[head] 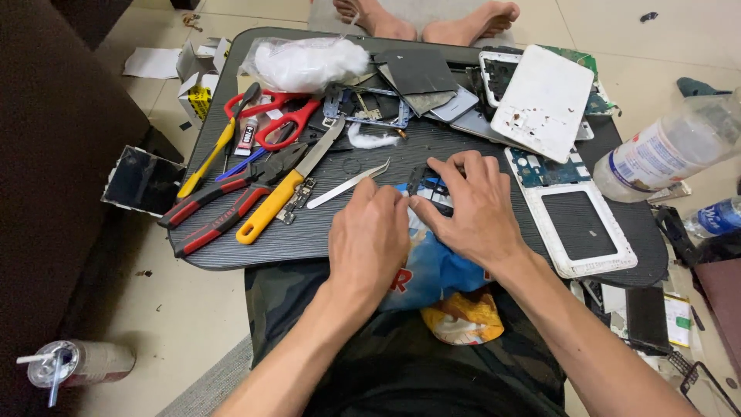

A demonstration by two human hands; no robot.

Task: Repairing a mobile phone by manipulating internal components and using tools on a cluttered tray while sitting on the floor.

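My left hand [370,235] and my right hand [471,205] rest together at the near edge of a small dark lap table [255,247]. Between their fingertips sits a small black frame-like phone part [428,185], which both hands pinch. Under the hands lies a blue printed cloth or bag [436,270] that hangs off the table onto my lap. Silver tweezers [347,184] lie just left of the hands, untouched.
Red-handled pliers [220,208], a yellow-handled knife [282,193], red scissors [282,116] and a small glue tube [246,135] lie at left. White phone back covers [544,100] [579,224], circuit boards and cotton wool [305,62] fill the back and right. A plastic bottle [671,147] lies at right. Someone's bare feet [428,19] are beyond the table.
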